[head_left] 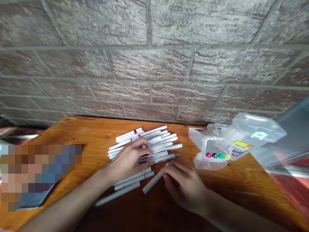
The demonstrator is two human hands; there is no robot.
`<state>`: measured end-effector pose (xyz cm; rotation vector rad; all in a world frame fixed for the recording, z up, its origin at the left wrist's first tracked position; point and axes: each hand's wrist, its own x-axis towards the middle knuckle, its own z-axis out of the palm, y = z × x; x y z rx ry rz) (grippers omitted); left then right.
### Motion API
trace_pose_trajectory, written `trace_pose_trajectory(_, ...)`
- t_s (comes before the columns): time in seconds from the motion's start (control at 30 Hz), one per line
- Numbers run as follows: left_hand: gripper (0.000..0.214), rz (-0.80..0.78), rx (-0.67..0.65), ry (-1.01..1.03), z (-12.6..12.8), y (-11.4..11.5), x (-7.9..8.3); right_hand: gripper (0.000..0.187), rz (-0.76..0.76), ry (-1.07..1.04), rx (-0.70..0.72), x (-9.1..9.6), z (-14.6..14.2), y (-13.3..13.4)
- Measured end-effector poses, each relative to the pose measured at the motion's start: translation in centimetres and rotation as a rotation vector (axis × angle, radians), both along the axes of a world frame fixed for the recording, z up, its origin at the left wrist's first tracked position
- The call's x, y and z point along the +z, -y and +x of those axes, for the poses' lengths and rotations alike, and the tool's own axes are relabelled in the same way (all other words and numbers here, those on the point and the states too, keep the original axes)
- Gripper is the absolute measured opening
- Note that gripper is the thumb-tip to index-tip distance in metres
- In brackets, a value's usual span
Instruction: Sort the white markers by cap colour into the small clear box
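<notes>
A loose pile of white markers [161,139] with coloured ends lies mid-table. Over its near left part reaches my left hand [129,158], thumb and bent forefinger on either side of a marker [158,156] with dark print. My right hand [184,182] pinches a white marker [153,183] with a red end, tilted toward the lower left, just in front of the pile. A grey-tipped marker [166,158] lies between the two hands. Below my left hand are several more markers, including one with a green end [117,194].
To the right, an open clear plastic case [256,129] holds several markers [217,156] with red, black, green and yellow ends. A phone or tablet [45,196], mostly blurred out, lies at the left. Behind the wooden table [79,129] rises a brick-patterned wall [166,64].
</notes>
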<state>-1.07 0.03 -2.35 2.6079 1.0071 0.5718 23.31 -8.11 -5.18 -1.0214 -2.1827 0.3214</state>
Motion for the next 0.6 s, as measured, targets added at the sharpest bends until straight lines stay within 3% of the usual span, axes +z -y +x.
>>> trace_pose_trajectory(0.2,0.023,0.045,-0.026,0.017,0.0,-0.1,-0.2,0.026,0.086,0.041,-0.173,0.1,-0.1,-0.4)
trace_pose_trajectory(0.37,0.020,0.085,-0.020,0.047,0.2,-0.3,-0.6,0.030,0.050,0.153,-0.259,-0.1,-0.2,-0.7)
trace_pose_trajectory(0.6,0.016,0.146,0.013,0.072,0.3,-0.9,-1.4,0.040,0.065,0.242,-0.279,-0.7,-0.4,-0.9)
